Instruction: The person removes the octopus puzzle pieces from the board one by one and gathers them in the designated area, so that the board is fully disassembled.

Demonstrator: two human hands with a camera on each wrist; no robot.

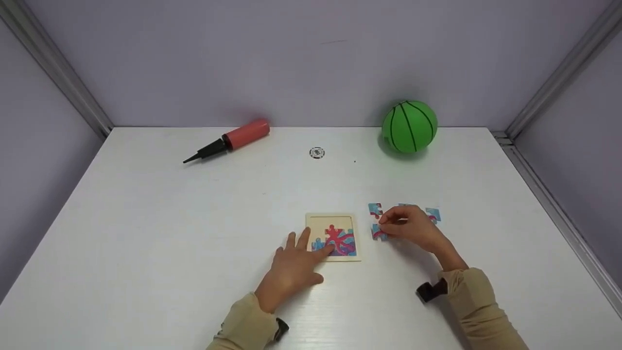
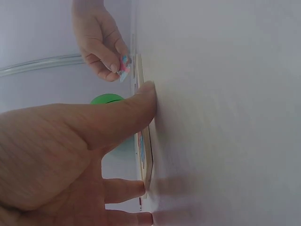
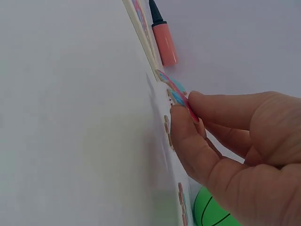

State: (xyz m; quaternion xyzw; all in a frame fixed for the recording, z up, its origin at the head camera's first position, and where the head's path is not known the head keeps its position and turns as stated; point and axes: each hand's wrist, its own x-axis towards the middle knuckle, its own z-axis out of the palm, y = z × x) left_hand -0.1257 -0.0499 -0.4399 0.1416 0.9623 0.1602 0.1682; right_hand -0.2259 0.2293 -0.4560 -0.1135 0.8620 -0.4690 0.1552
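Note:
A shallow wooden puzzle tray (image 1: 318, 221) lies on the white table, its lower part filled with pieces that show a red octopus (image 1: 335, 236) on blue. My left hand (image 1: 291, 267) rests at the tray's left side, fingers spread, the index finger lying over the lower pieces. To the right of the tray, my right hand (image 1: 413, 228) pinches a blue and pink puzzle piece (image 3: 178, 94) between thumb and fingertips. In the left wrist view that piece (image 2: 124, 68) is tilted in the fingers. Loose pieces lie around the right hand, one blue and red (image 1: 374, 209), another (image 1: 432, 214) farther right.
Toward the back left lies a hand pump (image 1: 247, 134) with a red barrel and black nozzle. A green ball (image 1: 409, 127) with black lines stands at the back right. Between them is a small round black-and-white marker (image 1: 317, 152). Grey walls enclose the table's back and sides.

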